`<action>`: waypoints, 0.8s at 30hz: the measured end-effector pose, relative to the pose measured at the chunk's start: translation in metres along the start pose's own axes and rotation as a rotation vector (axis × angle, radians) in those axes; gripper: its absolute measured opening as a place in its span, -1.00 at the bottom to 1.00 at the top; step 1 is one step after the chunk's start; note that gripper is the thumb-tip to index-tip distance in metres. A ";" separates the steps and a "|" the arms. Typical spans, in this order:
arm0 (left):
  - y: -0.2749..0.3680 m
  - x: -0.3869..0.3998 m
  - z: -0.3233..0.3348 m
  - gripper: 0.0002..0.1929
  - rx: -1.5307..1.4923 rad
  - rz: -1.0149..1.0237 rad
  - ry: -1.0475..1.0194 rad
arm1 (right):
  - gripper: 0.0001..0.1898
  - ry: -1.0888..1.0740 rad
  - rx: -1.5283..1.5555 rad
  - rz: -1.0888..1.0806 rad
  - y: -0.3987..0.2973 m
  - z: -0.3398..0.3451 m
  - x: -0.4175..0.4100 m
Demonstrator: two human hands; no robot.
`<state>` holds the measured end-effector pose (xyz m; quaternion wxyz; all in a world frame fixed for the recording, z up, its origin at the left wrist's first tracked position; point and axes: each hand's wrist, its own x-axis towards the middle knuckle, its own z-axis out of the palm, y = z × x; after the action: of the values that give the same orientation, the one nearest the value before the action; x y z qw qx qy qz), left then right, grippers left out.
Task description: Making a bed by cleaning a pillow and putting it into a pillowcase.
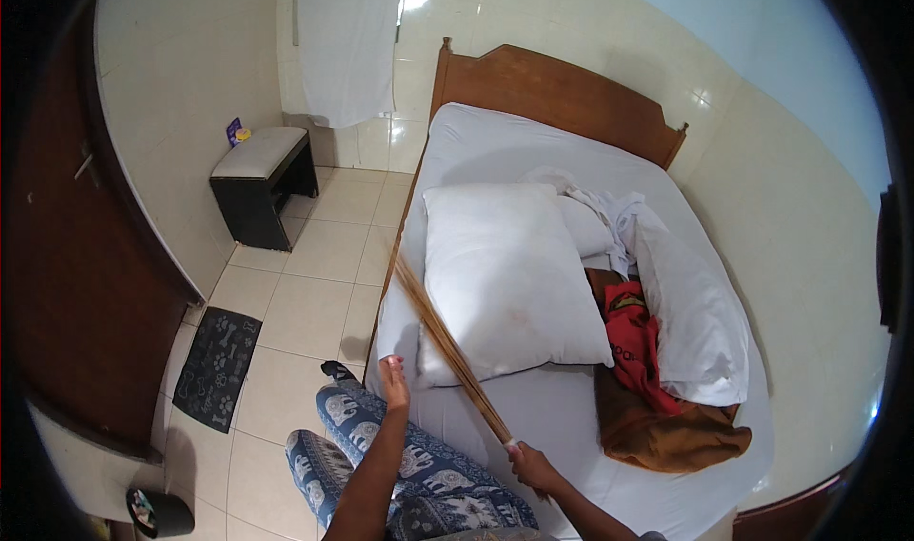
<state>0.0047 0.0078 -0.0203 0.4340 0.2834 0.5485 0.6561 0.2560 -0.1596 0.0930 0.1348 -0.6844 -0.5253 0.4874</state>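
Observation:
My right hand point(530, 465) grips the bound end of a stick broom point(457, 359) made of thin tan ribs. The ribs slant up and left across a large white pillow point(500, 277), and their tips look blurred near the bed's left edge. My left hand point(395, 382) is beside the pillow's near left corner, at the edge of the bed, with nothing visible in it. Under the broom and pillow, a white fitted sheet point(543, 412) covers the mattress. Faint stains mark the near part of the pillow.
On the bed's right lie another white pillow point(689, 305), a red cloth point(632, 341) with lettering and a brown blanket point(664, 441). A wooden headboard point(557, 91) closes the far end. To the left are a padded stool point(264, 177), a doormat point(218, 368) and a bin point(166, 514).

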 end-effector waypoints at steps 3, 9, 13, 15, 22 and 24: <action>-0.009 0.009 -0.006 -0.69 -0.041 0.193 0.016 | -0.58 -0.160 0.550 0.057 -0.073 -0.053 -0.046; 0.016 -0.008 0.005 -0.72 0.337 0.446 -0.077 | -0.50 0.350 0.983 -0.815 -0.162 -0.122 -0.083; 0.011 -0.011 0.010 -0.66 0.386 0.339 -0.116 | -0.47 0.935 1.084 -1.198 -0.110 -0.098 0.012; 0.022 -0.014 0.010 -0.68 0.523 0.387 -0.159 | -0.49 0.616 0.951 -0.757 -0.049 -0.070 0.033; 0.007 -0.004 0.000 -0.78 0.371 0.396 -0.051 | -0.49 -0.021 0.982 -0.105 -0.122 -0.125 -0.066; 0.014 -0.007 0.002 -0.78 0.354 0.386 -0.060 | -0.53 0.305 0.952 -0.419 -0.150 -0.140 -0.088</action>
<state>0.0058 0.0022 -0.0061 0.2603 0.4737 0.5775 0.6119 0.2837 -0.1271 0.3122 0.5989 -0.4913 -0.3460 0.5294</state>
